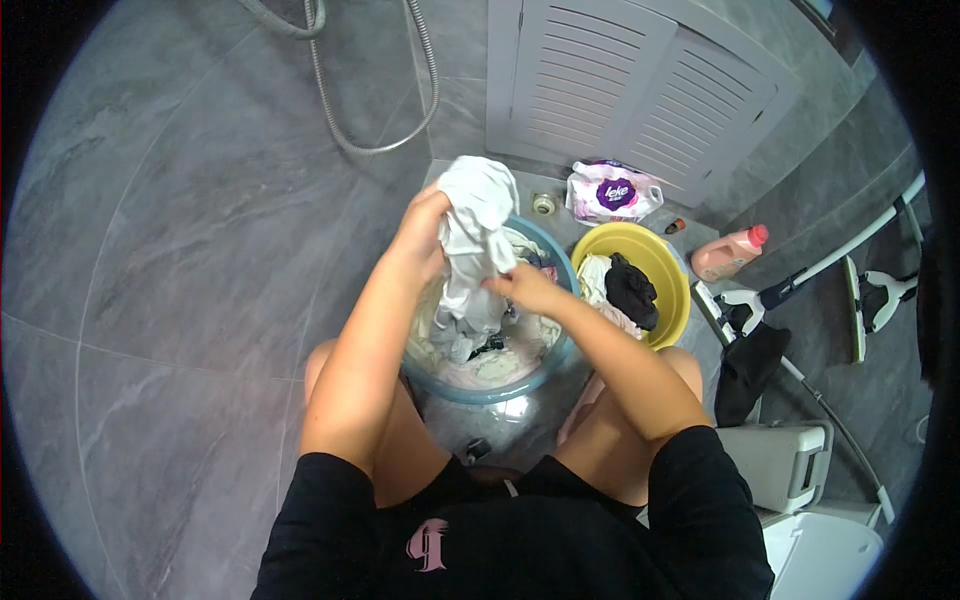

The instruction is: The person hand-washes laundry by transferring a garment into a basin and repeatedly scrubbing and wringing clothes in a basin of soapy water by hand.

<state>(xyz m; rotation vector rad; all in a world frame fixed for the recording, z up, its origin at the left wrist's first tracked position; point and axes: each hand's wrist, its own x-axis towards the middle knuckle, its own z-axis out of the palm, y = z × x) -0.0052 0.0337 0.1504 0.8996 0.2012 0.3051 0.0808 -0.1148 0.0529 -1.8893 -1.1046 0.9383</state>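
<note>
A wet white cloth garment (480, 217) hangs between my hands above a round blue basin (559, 255). My left hand (427, 229) grips its upper left part, the fingers partly hidden by the fabric. Lower down, my right hand (521, 286) pinches the garment's right side. The garment's lower end reaches into the basin, among pale and dark wet clothes (510, 364) in water. Right of the basin stands a yellow basin (679, 300) that holds a black cloth (630, 291), a cream cloth (592, 277) and a light pink cloth (616, 319).
Behind the yellow basin lies a white and pink detergent pouch (615, 193) near a floor drain (543, 204). A pink bottle with a red cap (727, 253) stands to the right, beside a mop (739, 311). A metal shower hose (326, 105) hangs at the upper left, near a louvred cabinet (585, 75).
</note>
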